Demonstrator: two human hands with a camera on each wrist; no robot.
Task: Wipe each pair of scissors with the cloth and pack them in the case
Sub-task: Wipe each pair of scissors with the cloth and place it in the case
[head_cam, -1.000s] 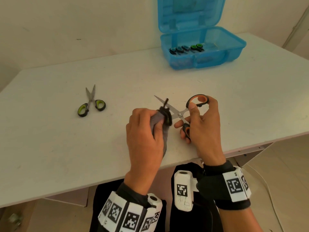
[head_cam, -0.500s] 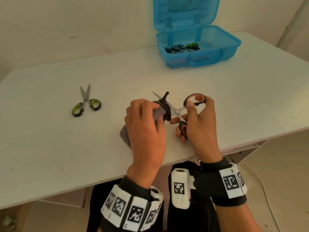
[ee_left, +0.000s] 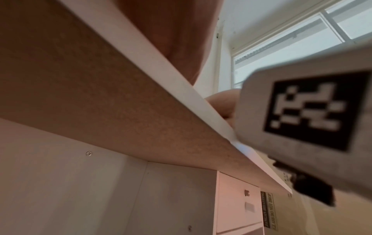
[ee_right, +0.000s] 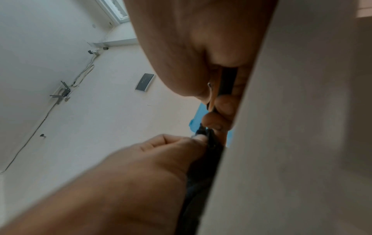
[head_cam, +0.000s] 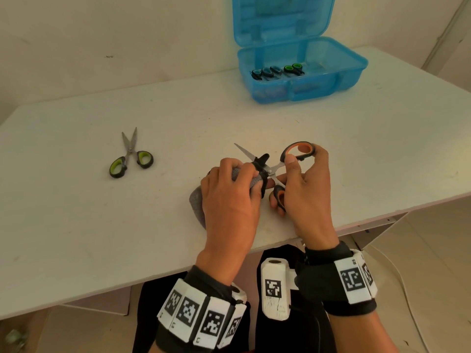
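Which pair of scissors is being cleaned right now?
The orange-handled scissors, held open in the right hand while the left hand grips the grey cloth around a blade. The green-handled scissors lie untouched on the table; others sit in the blue case.

A white bench against a pale wall, seen from above and from below.

The bench (head_cam: pixel 76 238) runs back to a plain cream wall (head_cam: pixel 114 42); a white cable (head_cam: pixel 407 289) trails over the floor beyond the bench's right end. From the left wrist, under the bench, its brown underside (ee_left: pixel 90 95) shows, with a white drawer front (ee_left: pixel 237 206) below it and a window (ee_left: pixel 292 47) high above its edge. From the right wrist, off to one side of the bench, a router with antennas (ee_right: pixel 63 93) and a dark flat box (ee_right: pixel 145 81) are fixed to a white surface.
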